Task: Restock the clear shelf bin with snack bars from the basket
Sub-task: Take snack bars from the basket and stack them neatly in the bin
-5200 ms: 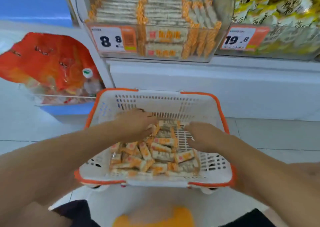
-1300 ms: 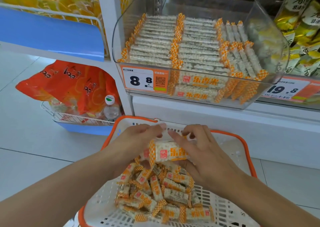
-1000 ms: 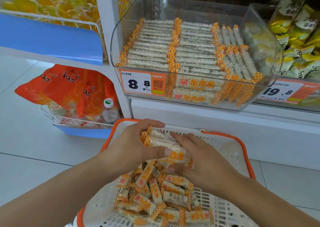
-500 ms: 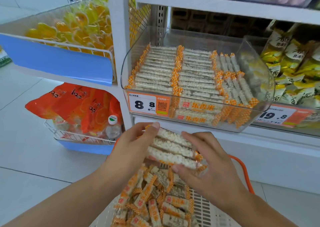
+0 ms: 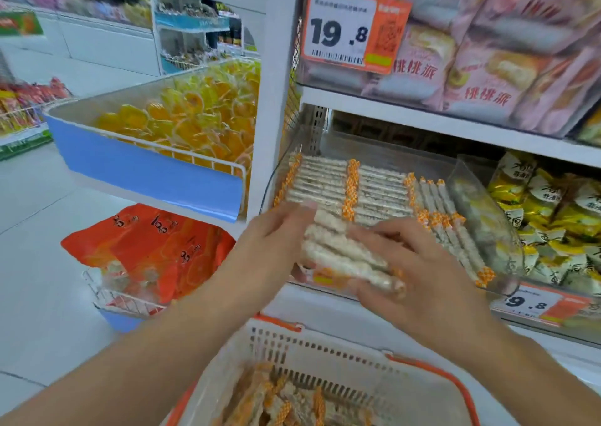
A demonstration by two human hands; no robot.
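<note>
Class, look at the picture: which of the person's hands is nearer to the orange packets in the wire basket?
Left. The left hand is just right of the orange packets; the right hand is farther right, gripping the snack bars.

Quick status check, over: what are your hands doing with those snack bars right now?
Left hand and right hand grip a stack of bars together. Stack at the front of the clear bin, above the basket. Nothing blocking.

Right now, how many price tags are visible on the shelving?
2. One price tag reading 19.8 hangs on the upper shelf by the pink packs; another sits at lower right, partly blurred. The hands may hide a third.
</note>
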